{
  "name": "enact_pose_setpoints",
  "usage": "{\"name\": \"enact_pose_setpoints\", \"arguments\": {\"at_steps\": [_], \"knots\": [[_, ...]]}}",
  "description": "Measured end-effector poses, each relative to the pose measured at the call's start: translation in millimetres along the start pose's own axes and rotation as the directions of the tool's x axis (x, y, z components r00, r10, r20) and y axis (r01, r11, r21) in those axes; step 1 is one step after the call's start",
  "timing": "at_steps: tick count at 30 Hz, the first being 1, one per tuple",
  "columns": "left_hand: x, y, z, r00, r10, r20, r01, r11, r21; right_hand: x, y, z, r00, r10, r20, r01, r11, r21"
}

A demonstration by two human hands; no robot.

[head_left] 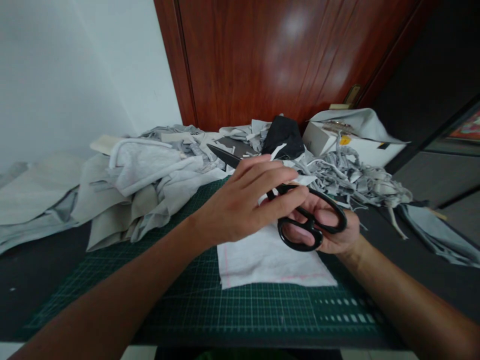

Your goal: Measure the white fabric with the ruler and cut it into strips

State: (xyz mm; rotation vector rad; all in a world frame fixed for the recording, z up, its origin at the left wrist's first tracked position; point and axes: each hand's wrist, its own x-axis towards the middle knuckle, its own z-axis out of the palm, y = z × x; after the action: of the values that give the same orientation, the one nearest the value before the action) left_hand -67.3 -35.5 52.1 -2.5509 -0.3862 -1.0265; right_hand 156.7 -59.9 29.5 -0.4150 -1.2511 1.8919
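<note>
Black-handled scissors (302, 223) lie across my right hand (337, 227), palm up, with its fingers curled behind the handle loops. The dark blade points up and to the left. My left hand (243, 200) reaches over the scissors from the left, its fingers bent across the upper part near the handles and hiding the pivot. A small white strip shows between the hands. Below them, a white cloth (270, 265) with faint pink lines lies flat on the green cutting mat (240, 315).
Grey and white fabric pieces (150, 165) are heaped at the left. A black cloth item (284, 137) sits at the back. Tangled grey strips (348, 175) and a white box (360, 150) stand at the right, before a wooden door (262, 60).
</note>
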Motion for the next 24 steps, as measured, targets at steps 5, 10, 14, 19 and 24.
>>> {"name": "enact_pose_setpoints", "arguments": {"at_steps": [5,10,14,19,24], "knots": [[-6,-21,11.6,0.996,-0.035,0.085,0.031,0.998,0.046,10,-10,-13,0.95,-0.041,-0.309,-0.022,0.98,-0.197],[-11,-42,19.5,0.977,-0.114,0.178,0.087,0.984,0.153,19,-13,-29,0.743,-0.547,-0.386,0.23,0.75,-0.62],[-10,-44,19.6,0.958,-0.091,0.273,0.022,0.969,0.246,15,-10,-21,0.783,-0.619,-0.057,0.178,0.31,-0.934],[-11,-37,25.4,0.939,0.009,0.344,-0.105,0.96,0.261,14,-2,-10,0.938,-0.344,-0.044,0.042,0.238,-0.97],[-8,-32,25.5,0.928,0.067,0.366,-0.171,0.95,0.26,21,8,-13,0.954,-0.237,-0.184,-0.102,0.321,-0.942]]}}
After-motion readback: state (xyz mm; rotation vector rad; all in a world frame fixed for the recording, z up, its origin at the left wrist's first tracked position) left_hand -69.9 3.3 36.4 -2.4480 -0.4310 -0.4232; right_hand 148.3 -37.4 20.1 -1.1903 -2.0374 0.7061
